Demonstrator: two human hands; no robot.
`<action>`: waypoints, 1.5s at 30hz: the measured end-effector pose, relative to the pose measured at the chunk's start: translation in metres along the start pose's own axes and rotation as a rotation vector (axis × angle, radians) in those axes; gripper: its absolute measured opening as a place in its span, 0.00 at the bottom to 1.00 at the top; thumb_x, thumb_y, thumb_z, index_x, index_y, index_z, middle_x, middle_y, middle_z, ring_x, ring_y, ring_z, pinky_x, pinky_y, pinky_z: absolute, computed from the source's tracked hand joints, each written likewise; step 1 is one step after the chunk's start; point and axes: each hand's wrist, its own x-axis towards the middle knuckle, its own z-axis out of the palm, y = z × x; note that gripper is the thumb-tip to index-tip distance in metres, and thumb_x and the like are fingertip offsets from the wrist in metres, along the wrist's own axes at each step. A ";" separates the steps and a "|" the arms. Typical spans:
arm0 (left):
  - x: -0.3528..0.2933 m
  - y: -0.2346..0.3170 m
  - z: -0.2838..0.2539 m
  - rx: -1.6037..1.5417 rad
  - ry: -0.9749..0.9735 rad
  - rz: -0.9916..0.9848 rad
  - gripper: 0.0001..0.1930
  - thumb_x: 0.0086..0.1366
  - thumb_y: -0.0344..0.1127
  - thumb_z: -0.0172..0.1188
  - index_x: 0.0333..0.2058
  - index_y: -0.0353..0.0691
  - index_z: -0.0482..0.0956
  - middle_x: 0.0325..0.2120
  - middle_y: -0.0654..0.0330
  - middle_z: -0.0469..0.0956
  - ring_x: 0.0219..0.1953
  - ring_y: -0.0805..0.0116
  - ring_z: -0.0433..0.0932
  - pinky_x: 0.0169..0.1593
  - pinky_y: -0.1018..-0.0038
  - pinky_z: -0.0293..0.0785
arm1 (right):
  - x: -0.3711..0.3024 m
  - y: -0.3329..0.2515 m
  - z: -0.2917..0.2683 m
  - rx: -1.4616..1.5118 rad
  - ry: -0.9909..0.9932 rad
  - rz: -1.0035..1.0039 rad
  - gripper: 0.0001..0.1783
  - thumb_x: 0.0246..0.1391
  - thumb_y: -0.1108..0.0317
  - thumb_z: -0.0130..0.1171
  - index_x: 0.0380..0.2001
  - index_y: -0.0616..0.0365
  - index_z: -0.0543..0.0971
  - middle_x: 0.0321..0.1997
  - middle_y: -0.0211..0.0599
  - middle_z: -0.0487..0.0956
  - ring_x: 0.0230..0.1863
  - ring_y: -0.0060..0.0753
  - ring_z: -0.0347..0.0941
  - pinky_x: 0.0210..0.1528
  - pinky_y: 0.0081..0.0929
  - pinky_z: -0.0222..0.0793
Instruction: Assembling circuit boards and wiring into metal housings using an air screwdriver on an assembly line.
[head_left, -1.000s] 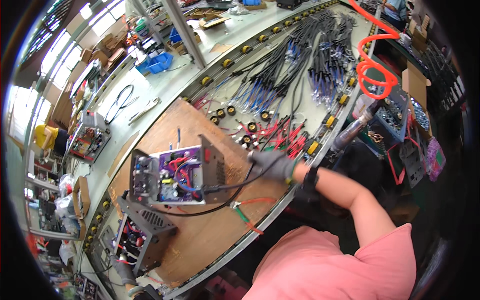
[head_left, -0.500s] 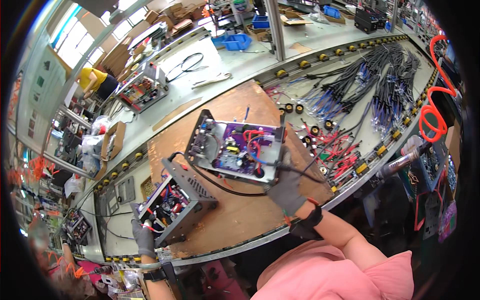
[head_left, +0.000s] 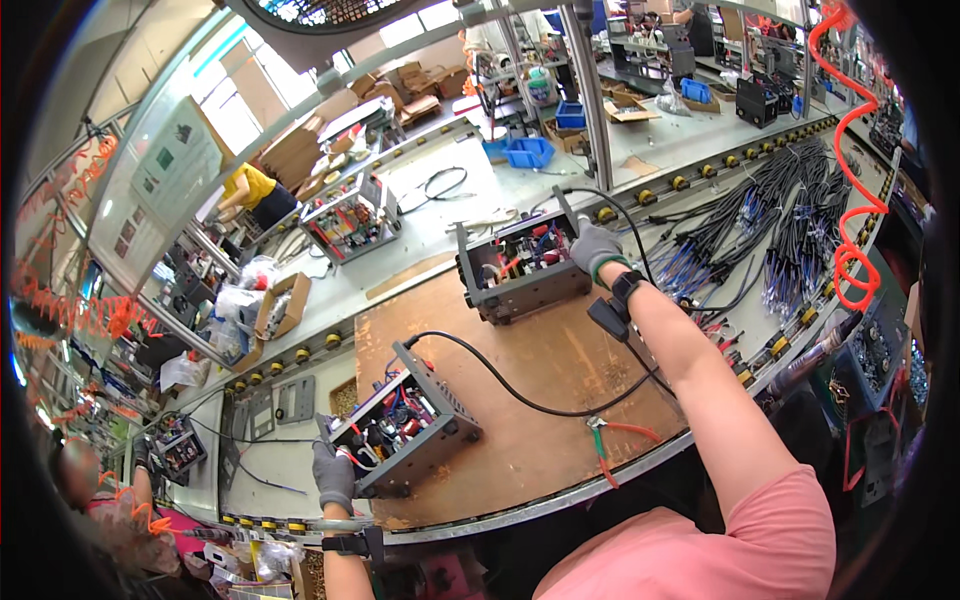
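Two open grey metal cases full of wires and circuit parts rest on the brown wooden board (head_left: pixel 540 365). My left hand (head_left: pixel 334 475), in a grey glove, is closed on the left end of the nearer case (head_left: pixel 425 455). On the farther case (head_left: pixel 530 285), my gloved right hand (head_left: pixel 597 248) grips the upright right end panel; its fingertips are partly hidden. A black cable (head_left: pixel 490 372) curves across the board from the nearer case. Wire cutters (head_left: pixel 600 440) with red and green handles lie near the board's front edge, below my right forearm.
Bundles of dark cables (head_left: pixel 760 220) lie at the right. Another open case (head_left: pixel 350 220) stands on the back bench, near a cardboard box (head_left: pixel 283 305). A red coiled hose (head_left: pixel 850 230) hangs at the right. At the far left a co-worker's gloved hand (head_left: pixel 141 455) touches another unit (head_left: pixel 178 450).
The farther case, earlier tilted with its circuit board facing me, now sits farther back, open side up. My right hand has moved to its end panel. The cutters now show fully. The view has shifted.
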 end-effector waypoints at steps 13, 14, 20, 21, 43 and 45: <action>-0.003 0.006 -0.008 -0.079 -0.028 0.031 0.10 0.61 0.24 0.57 0.41 0.34 0.75 0.31 0.55 0.81 0.32 0.66 0.78 0.38 0.69 0.74 | -0.111 0.053 -0.056 -0.104 -0.231 -0.247 0.22 0.50 0.64 0.55 0.47 0.64 0.75 0.42 0.59 0.81 0.46 0.60 0.78 0.53 0.46 0.73; -0.009 0.016 -0.011 -0.035 -0.067 -0.004 0.12 0.61 0.23 0.56 0.44 0.34 0.75 0.34 0.54 0.81 0.35 0.65 0.79 0.41 0.69 0.75 | -0.123 0.066 -0.052 -0.072 -0.217 -0.254 0.23 0.51 0.63 0.55 0.49 0.63 0.73 0.43 0.58 0.81 0.47 0.61 0.77 0.52 0.47 0.72; -0.027 0.013 0.010 -0.171 -0.212 0.119 0.27 0.60 0.30 0.58 0.60 0.41 0.69 0.49 0.50 0.79 0.53 0.57 0.78 0.57 0.68 0.71 | -0.169 0.091 -0.050 0.070 0.001 -0.238 0.23 0.61 0.50 0.52 0.45 0.60 0.74 0.29 0.60 0.79 0.36 0.67 0.76 0.39 0.55 0.69; -0.030 0.013 0.012 -0.166 -0.231 0.075 0.27 0.61 0.32 0.60 0.60 0.40 0.69 0.49 0.49 0.79 0.52 0.58 0.79 0.56 0.68 0.71 | -0.168 0.092 -0.048 0.101 0.024 -0.233 0.24 0.62 0.48 0.52 0.40 0.62 0.75 0.27 0.59 0.79 0.35 0.67 0.77 0.39 0.56 0.69; -0.157 -0.103 -0.145 0.611 -0.305 -0.457 0.39 0.52 0.46 0.71 0.64 0.53 0.66 0.57 0.44 0.72 0.61 0.46 0.70 0.64 0.57 0.66 | -0.222 0.261 -0.103 0.643 0.081 -0.495 0.32 0.57 0.59 0.65 0.59 0.65 0.68 0.47 0.38 0.76 0.42 0.28 0.73 0.44 0.26 0.72; -0.161 -0.120 -0.140 0.586 -0.213 -0.450 0.37 0.52 0.43 0.70 0.62 0.53 0.69 0.57 0.46 0.70 0.62 0.46 0.68 0.65 0.58 0.64 | -0.227 0.283 -0.110 0.710 0.012 -0.404 0.32 0.57 0.59 0.65 0.59 0.65 0.68 0.47 0.38 0.76 0.42 0.27 0.73 0.43 0.26 0.73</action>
